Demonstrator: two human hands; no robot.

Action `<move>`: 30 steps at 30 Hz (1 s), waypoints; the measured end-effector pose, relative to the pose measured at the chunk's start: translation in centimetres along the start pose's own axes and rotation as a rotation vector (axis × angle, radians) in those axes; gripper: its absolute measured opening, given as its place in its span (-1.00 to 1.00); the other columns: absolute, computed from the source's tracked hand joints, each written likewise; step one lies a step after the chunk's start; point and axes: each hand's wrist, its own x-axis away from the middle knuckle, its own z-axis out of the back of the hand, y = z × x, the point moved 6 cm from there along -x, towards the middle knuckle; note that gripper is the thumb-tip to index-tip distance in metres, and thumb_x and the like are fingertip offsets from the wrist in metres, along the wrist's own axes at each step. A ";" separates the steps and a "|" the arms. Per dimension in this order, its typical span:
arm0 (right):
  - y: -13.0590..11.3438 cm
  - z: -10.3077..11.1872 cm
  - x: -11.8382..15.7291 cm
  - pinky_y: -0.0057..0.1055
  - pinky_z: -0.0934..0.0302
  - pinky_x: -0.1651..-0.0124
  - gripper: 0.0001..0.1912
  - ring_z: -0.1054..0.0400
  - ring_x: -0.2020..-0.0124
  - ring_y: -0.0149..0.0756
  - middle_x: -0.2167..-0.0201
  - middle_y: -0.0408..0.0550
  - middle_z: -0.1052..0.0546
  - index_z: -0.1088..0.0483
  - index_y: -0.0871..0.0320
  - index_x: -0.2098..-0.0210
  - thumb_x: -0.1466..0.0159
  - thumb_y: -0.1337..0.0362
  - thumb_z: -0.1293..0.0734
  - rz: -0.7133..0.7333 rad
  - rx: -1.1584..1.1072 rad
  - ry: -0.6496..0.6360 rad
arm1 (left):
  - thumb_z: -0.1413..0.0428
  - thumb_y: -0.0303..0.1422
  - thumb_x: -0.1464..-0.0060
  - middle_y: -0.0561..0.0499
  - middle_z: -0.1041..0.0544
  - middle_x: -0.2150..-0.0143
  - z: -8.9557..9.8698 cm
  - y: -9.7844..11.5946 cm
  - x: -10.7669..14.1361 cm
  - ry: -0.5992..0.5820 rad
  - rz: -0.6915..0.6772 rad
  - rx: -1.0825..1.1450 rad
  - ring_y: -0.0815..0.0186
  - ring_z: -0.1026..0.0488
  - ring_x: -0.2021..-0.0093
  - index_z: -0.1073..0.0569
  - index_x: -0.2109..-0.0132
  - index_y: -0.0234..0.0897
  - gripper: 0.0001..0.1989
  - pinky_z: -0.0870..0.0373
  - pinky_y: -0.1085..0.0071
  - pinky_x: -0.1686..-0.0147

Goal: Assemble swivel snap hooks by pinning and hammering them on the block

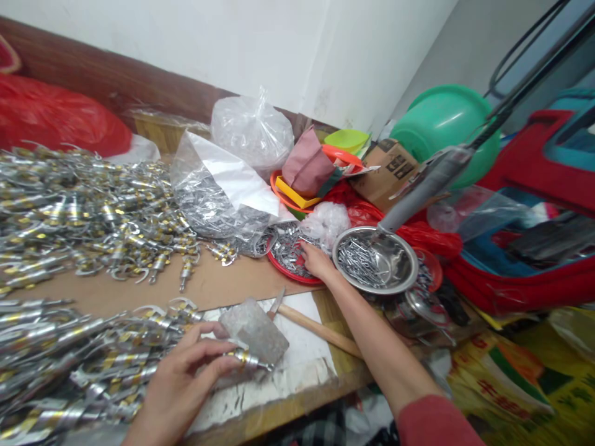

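Between thumb and fingers, my left hand (198, 365) holds a silver and brass metal fitting (251, 359), close to the grey metal block (257, 330) at the front of the table. My right hand (316, 260) reaches into a red tray (297, 277) of small metal pieces; its fingertips are among them, and whether they grip one is too small to tell. A hammer with a wooden handle (320, 331) lies between the block and my right forearm.
Many similar fittings (83, 210) cover the left side. A steel bowl (404, 266) of metal pins stands right of the tray. Behind are plastic bags (251, 130), a cardboard box (388, 170) and a green basin (446, 124). A grey tool (423, 186) hangs above the bowl.
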 end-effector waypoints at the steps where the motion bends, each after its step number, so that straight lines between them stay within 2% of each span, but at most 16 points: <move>1: 0.1 -0.5 -0.5 -0.23 -0.20 0.08 -0.71 -0.28 0.09 -0.25 0.06 0.04 -0.34 -0.25 0.21 0.03 -0.25 0.33 -0.19 -0.002 0.016 -0.021 | -0.16 -0.19 0.19 -0.04 -0.46 0.22 0.0 0.2 0.1 0.003 -0.011 -0.011 0.16 -0.42 0.17 -0.58 0.46 -0.12 -0.83 -0.33 0.38 0.20; 4: -0.2 -1.5 -0.2 -0.22 -0.25 0.15 -0.72 -0.31 0.16 -0.29 0.09 -0.01 -0.34 -0.26 0.19 0.07 -0.25 0.23 -0.20 -0.002 0.051 -0.052 | -0.16 -0.20 0.19 -0.01 -0.47 0.30 -0.1 0.8 0.4 0.034 -0.041 -0.018 0.20 -0.43 0.23 -0.58 0.45 -0.10 -0.85 -0.32 0.42 0.21; 8: -0.5 -1.2 1.3 -0.28 -0.23 0.15 -0.81 -0.33 0.21 -0.31 0.21 -0.04 -0.42 -0.35 0.19 0.20 -0.23 0.25 -0.21 -0.002 0.047 -0.013 | -0.14 -0.25 0.16 0.03 -0.50 0.38 -0.3 1.6 0.7 0.055 -0.072 0.017 0.24 -0.44 0.31 -0.58 0.43 -0.07 -0.87 -0.32 0.48 0.27; 11: -0.3 0.1 1.9 -0.36 -0.18 0.12 -0.88 -0.33 0.20 -0.29 0.29 -0.05 -0.47 -0.43 0.14 0.36 -0.20 0.32 -0.24 -0.002 -0.001 0.086 | -0.13 -0.29 0.14 0.04 -0.52 0.41 -0.7 1.8 0.7 -0.002 -0.076 0.005 0.26 -0.45 0.35 -0.59 0.41 -0.06 -0.87 -0.33 0.50 0.32; 14: -0.3 1.8 2.4 -0.34 -0.14 0.08 -0.82 -0.29 0.14 -0.24 0.20 0.02 -0.43 -0.42 0.17 0.34 -0.22 0.31 -0.19 -0.025 -0.074 0.228 | -0.13 -0.30 0.13 0.03 -0.52 0.41 -0.7 1.8 0.8 -0.023 -0.077 -0.007 0.26 -0.46 0.35 -0.58 0.40 -0.07 -0.87 -0.33 0.50 0.33; 16: -1.0 2.6 3.0 -0.32 -0.14 0.10 -0.79 -0.30 0.18 -0.23 0.24 0.05 -0.43 -0.41 0.21 0.32 -0.24 0.29 -0.16 -0.028 -0.138 0.292 | -0.12 -0.30 0.11 0.03 -0.52 0.41 -0.8 1.8 0.8 -0.035 -0.084 -0.008 0.27 -0.46 0.35 -0.58 0.39 -0.08 -0.86 -0.34 0.50 0.34; 20: -5.2 3.2 6.0 -0.46 -0.20 0.23 -0.84 -0.35 0.34 -0.36 0.41 -0.07 -0.47 -0.39 0.19 0.40 -0.21 0.32 -0.19 0.069 -0.296 0.279 | -0.14 -0.32 0.12 0.02 -0.53 0.40 -0.7 1.6 1.0 0.007 -0.064 0.005 0.27 -0.46 0.35 -0.57 0.35 -0.15 -0.85 -0.35 0.49 0.34; 25: -12.3 3.3 11.6 -0.55 -0.22 0.32 -0.92 -0.36 0.43 -0.44 0.48 -0.15 -0.48 -0.41 0.17 0.42 -0.10 0.42 -0.28 0.320 -0.738 0.102 | -0.18 -0.37 0.20 0.08 -0.52 0.45 -0.5 0.6 1.1 0.111 -0.014 0.075 0.33 -0.44 0.45 -0.49 0.15 -0.21 -0.65 -0.37 0.47 0.38; 27: -13.5 3.1 12.9 -0.56 -0.23 0.33 -0.88 -0.36 0.44 -0.44 0.48 -0.16 -0.49 -0.41 0.16 0.40 -0.07 0.45 -0.30 0.329 -0.855 0.040 | -0.18 -0.38 0.20 0.07 -0.52 0.43 -0.5 0.4 1.1 0.125 -0.033 0.089 0.32 -0.45 0.43 -0.48 0.13 -0.21 -0.62 -0.37 0.46 0.36; 30: -13.6 2.6 13.5 -0.56 -0.26 0.34 -0.86 -0.37 0.44 -0.44 0.48 -0.17 -0.48 -0.40 0.16 0.40 -0.04 0.47 -0.30 0.269 -0.972 0.010 | -0.19 -0.39 0.21 0.05 -0.53 0.41 -0.4 0.8 1.1 0.122 -0.072 0.067 0.30 -0.45 0.37 -0.52 0.18 -0.19 -0.68 -0.36 0.46 0.33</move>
